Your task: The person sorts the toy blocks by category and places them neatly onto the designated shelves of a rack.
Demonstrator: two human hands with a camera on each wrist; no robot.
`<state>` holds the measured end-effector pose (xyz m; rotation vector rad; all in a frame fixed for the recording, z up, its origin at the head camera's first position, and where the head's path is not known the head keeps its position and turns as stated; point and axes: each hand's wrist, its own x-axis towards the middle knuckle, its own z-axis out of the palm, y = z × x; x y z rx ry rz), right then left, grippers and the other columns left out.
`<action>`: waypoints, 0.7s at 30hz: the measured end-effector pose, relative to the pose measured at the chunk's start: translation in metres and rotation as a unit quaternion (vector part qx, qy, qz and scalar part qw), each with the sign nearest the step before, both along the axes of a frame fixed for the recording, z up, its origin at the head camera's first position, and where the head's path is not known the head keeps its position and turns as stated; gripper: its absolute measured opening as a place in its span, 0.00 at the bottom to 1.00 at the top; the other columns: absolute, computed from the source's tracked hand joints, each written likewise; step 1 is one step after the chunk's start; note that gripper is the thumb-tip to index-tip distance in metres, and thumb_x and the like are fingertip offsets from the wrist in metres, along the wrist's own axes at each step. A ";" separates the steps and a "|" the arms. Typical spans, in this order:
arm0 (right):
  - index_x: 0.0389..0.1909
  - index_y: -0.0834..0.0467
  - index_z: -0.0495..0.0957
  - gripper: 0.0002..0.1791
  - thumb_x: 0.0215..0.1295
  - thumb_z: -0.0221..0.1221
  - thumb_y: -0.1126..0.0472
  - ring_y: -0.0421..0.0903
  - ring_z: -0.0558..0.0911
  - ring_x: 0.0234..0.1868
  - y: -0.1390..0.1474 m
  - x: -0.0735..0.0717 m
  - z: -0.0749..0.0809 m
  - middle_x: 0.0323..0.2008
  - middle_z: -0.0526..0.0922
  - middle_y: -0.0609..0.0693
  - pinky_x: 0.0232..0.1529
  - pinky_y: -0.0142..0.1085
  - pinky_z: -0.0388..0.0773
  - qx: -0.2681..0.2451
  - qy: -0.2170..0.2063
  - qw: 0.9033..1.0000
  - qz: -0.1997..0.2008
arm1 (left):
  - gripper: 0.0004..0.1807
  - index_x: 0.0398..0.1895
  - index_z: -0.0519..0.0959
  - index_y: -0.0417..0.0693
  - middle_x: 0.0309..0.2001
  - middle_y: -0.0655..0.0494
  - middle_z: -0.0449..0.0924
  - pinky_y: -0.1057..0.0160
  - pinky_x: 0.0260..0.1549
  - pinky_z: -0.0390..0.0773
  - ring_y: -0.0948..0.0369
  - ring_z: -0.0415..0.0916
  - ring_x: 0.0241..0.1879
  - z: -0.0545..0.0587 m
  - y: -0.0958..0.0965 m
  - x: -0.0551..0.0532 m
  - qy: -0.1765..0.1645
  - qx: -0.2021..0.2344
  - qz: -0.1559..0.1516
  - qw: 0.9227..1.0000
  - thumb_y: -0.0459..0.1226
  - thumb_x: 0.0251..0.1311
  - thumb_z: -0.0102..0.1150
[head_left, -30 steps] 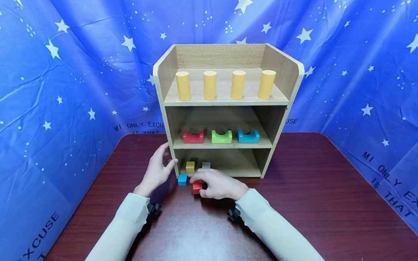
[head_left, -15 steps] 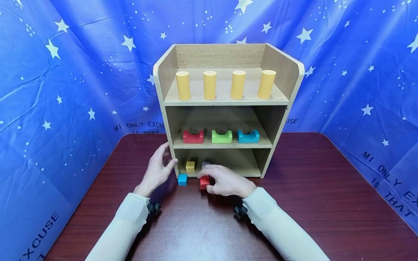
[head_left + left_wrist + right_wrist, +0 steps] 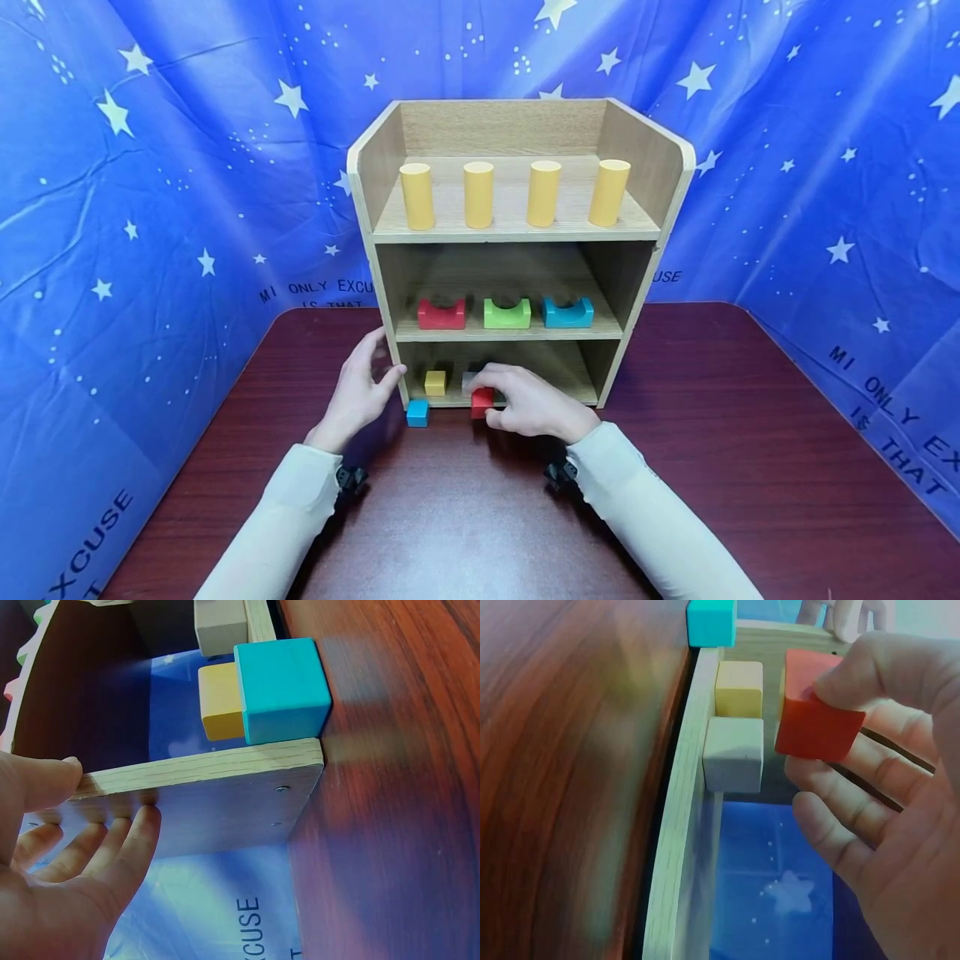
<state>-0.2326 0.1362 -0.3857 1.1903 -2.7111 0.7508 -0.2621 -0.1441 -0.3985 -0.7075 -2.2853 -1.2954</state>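
Note:
My right hand pinches a red cube between thumb and fingers, in front of the bottom compartment of a wooden shelf. In the right wrist view, the red block is beside a pale grey cube and a yellow cube in that compartment. My left hand touches the shelf's left side. Its thumb lies at the front edge and its fairly straight fingers rest on the outer face. A blue cube sits on the table by the shelf's lower left corner.
Several yellow cylinders stand on the top shelf. Red, green and blue notched blocks line the middle shelf. The dark wooden table ends at a blue starry curtain.
Moving right and toward the shelf, my right hand has carried the red cube from beside the blue cube to the front of the bottom compartment. My left hand stays at the shelf's side.

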 end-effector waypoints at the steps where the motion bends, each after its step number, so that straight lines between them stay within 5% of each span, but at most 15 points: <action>1: 0.50 0.54 0.80 0.22 0.50 0.60 0.65 0.37 0.75 0.48 0.001 -0.001 0.000 0.47 0.79 0.42 0.52 0.35 0.73 -0.002 0.004 1.000 -0.002 | 0.34 0.65 0.65 0.40 0.52 0.44 0.74 0.57 0.39 0.81 0.53 0.77 0.46 0.000 0.000 0.000 0.000 0.000 0.001 1.000 0.24 0.54 0.64; 12: 0.48 0.56 0.79 0.22 0.47 0.61 0.66 0.42 0.73 0.39 0.013 -0.007 -0.001 0.41 0.78 0.45 0.45 0.35 0.73 -0.011 0.028 0.999 -0.044 | 0.34 0.65 0.65 0.40 0.52 0.43 0.74 0.56 0.39 0.81 0.53 0.77 0.46 -0.002 0.000 -0.001 0.004 -0.003 0.002 1.000 0.24 0.54 0.64; 21: 0.51 0.57 0.78 0.24 0.49 0.61 0.66 0.43 0.74 0.35 0.023 -0.013 -0.001 0.33 0.77 0.43 0.41 0.35 0.74 -0.028 -0.031 0.996 -0.074 | 0.34 0.65 0.65 0.40 0.52 0.42 0.74 0.55 0.39 0.81 0.52 0.77 0.47 0.000 0.000 0.000 0.002 -0.001 -0.001 1.000 0.24 0.54 0.64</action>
